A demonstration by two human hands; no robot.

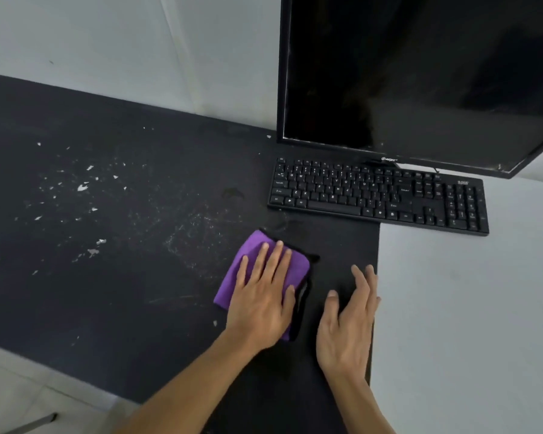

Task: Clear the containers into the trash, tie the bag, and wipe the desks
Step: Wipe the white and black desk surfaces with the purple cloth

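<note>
A folded purple cloth (254, 245) with a black edge lies on the black desk (123, 277). My left hand (264, 296) presses flat on the cloth, fingers spread and pointing away from me. My right hand (351, 321) rests open on the black desk just right of the cloth, near the seam with the white desk (467, 308), holding nothing. White flecks and a dusty smear (85, 186) cover the left and middle of the black desk. No containers or trash bag are in view.
A black keyboard (380, 195) lies across the seam of the two desks, beyond my hands. Behind it stands a dark monitor (420, 76) against the white wall. The black desk's front edge runs along the lower left, above a pale floor.
</note>
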